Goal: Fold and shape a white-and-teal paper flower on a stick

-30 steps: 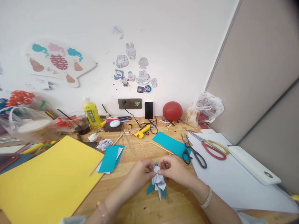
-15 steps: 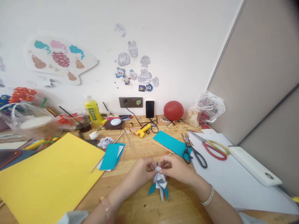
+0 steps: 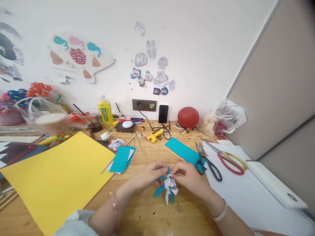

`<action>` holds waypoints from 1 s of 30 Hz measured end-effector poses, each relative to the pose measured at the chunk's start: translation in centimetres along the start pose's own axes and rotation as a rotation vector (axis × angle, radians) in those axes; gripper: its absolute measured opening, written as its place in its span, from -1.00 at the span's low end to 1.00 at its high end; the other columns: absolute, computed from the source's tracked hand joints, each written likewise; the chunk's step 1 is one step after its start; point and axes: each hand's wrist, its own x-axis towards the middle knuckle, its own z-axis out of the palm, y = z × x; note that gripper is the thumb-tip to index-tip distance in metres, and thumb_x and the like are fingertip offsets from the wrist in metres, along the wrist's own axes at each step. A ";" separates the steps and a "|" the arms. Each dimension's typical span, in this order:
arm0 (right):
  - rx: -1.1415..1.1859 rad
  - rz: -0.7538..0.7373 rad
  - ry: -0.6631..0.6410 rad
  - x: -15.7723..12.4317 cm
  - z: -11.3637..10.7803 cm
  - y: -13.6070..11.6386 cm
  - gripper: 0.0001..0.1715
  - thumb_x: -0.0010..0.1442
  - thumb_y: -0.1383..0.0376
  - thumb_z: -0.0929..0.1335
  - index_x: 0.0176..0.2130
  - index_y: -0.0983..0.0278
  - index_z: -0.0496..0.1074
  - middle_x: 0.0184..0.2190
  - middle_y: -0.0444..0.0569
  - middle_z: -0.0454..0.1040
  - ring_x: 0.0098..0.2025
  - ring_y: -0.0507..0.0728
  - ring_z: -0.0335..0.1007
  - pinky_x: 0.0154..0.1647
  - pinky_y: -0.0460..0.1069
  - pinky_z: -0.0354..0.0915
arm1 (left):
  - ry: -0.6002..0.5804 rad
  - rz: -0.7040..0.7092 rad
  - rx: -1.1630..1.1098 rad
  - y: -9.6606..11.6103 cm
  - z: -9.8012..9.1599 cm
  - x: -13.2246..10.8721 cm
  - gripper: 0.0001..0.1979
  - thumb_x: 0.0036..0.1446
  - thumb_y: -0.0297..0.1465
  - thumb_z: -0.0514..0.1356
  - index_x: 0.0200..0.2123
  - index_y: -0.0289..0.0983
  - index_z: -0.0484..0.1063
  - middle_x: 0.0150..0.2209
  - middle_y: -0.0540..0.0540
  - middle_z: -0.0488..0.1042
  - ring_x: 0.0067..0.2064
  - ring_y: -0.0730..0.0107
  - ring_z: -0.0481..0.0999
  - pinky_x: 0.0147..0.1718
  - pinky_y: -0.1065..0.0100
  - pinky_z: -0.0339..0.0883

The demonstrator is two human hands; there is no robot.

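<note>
A folded paper flower (image 3: 170, 186) with pale petals and several teal leaves is held low in the middle, over the wooden table. My left hand (image 3: 153, 175) grips its upper left side, thumb and fingers pinched by a teal leaf. From the right, my right hand (image 3: 185, 175) pinches the upper edge of the pale petals. The fingertips of both hands nearly meet at the top of the flower, and part of it is hidden behind them. One pale petal points down toward me between teal leaves.
Black-handled scissors (image 3: 208, 163) and red-and-yellow-handled scissors (image 3: 230, 159) lie to the right, by white paper (image 3: 248, 190). Yellow paper (image 3: 61, 177) covers the left. Teal paper pieces (image 3: 120, 159), a yellow glue gun (image 3: 154, 136) and another pale paper flower (image 3: 116, 144) lie beyond my hands.
The view has swung slightly left. The flower has tilted, so more of the teal leaves shows at its upper left. My left fingers have shifted up beside the top leaf.
</note>
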 end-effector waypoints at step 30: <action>-0.588 -0.492 0.020 -1.0 0.3 -2.2 -0.74 0.24 0.30 0.21 -0.39 0.27 0.42 -0.42 -0.02 0.50 -0.34 0.10 0.36 -0.30 0.01 0.26 | 0.345 0.084 0.289 -0.3 1.9 1.0 -0.74 0.01 -0.34 0.00 -0.64 -0.29 0.30 -0.62 0.05 0.33 -0.51 0.44 0.26 -0.53 0.43 0.09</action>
